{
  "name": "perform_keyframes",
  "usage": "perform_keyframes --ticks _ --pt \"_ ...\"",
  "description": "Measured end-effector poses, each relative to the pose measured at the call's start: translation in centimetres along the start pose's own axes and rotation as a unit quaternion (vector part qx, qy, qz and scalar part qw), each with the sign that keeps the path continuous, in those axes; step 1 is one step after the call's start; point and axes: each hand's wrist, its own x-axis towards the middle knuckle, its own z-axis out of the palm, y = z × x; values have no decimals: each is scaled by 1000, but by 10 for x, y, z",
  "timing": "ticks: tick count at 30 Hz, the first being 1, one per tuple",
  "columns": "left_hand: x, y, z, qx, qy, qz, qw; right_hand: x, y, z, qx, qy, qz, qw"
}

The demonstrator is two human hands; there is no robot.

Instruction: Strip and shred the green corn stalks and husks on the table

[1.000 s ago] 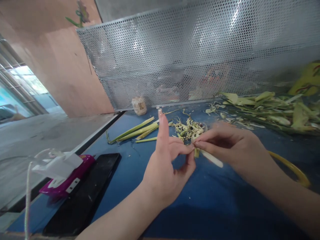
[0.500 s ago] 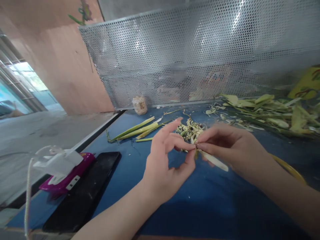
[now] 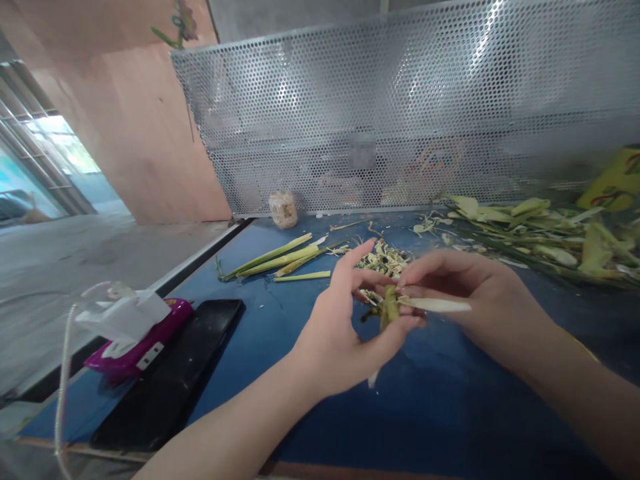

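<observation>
My left hand (image 3: 350, 327) pinches a short green-yellow plant stalk (image 3: 389, 308) between thumb and fingers, above the blue table (image 3: 280, 333). My right hand (image 3: 465, 293) meets it from the right, fingers closed on a pale white strip (image 3: 435, 305) that peels away from the stalk and points right. A small white piece shows under the left hand. Just beyond the hands lies a heap of pale trimmings (image 3: 383, 257).
Several green stalks (image 3: 280, 257) lie at the table's middle left. A pile of green leaves and stalks (image 3: 545, 233) fills the back right. A black phone (image 3: 175, 370) and a magenta device (image 3: 135, 343) sit near left. A perforated metal screen (image 3: 400, 107) backs the table, a small jar (image 3: 283, 209) at its foot.
My left index finger, raised a second ago, has come down. The stalk is now upright in my left hand and the white strip has swung out to the right, level.
</observation>
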Motion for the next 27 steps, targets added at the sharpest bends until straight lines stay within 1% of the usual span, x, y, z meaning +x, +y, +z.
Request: perform_keyframes --ticks 3,6,9,12,15,17,18,20,22,23,25,27 --pt "0 0 -2 39 28 -4 999 -1 -2 0 -21 0 -3 1000" --pt "1 1 -3 82 46 28 995 -1 -3 0 -79 14 -31 996" --pt "0 2 -4 108 49 53 992 -3 -3 1 -158 23 -84 984" --pt "-1 3 -5 112 47 68 990 -7 -2 1 -228 33 -153 961" --pt "-2 5 -5 97 51 92 990 -11 -2 0 -283 50 -221 932" --pt "-2 6 -6 77 60 85 992 -13 -2 1 -299 56 -246 920" --pt "-1 6 -6 64 65 73 993 -14 -2 1 -304 56 -246 919" --pt "-1 5 -5 27 78 49 995 -15 -4 1 -315 55 -224 921" --pt "0 5 -3 -21 88 38 995 -16 -5 1 -331 59 -208 918" --pt "0 5 -2 -43 90 40 994 -16 -6 1 -343 67 -210 913" --pt "0 6 0 -68 89 55 992 -18 -7 0 -366 91 -241 894" --pt "-1 6 0 -67 84 74 992 -19 -7 -1 -383 108 -274 875"
